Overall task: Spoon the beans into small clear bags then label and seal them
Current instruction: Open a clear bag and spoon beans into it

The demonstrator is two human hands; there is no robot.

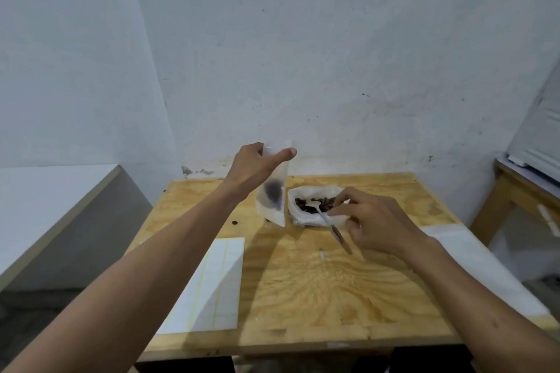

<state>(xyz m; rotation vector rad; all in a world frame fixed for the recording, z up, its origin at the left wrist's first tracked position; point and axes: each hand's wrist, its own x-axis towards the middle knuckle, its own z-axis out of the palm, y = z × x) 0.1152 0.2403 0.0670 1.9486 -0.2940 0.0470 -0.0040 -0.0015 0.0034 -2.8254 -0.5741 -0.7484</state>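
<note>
My left hand (257, 165) holds a small clear bag (271, 197) upright by its top, above the far middle of the wooden table (303, 281). A dark clump of beans shows through the bag's lower part. Just to its right sits an open white bag of dark beans (315, 204). My right hand (372, 222) grips a white plastic spoon (325, 218) by its handle, with the bowl lying over the beans in the open bag. A white label sheet (212, 285) lies flat at the table's near left.
One loose bean (235, 222) lies on the table left of the small bag. A white sheet (472, 260) covers the table's right edge. A grey counter (45, 206) stands to the left, another wooden table (527, 188) to the right, and a white wall behind.
</note>
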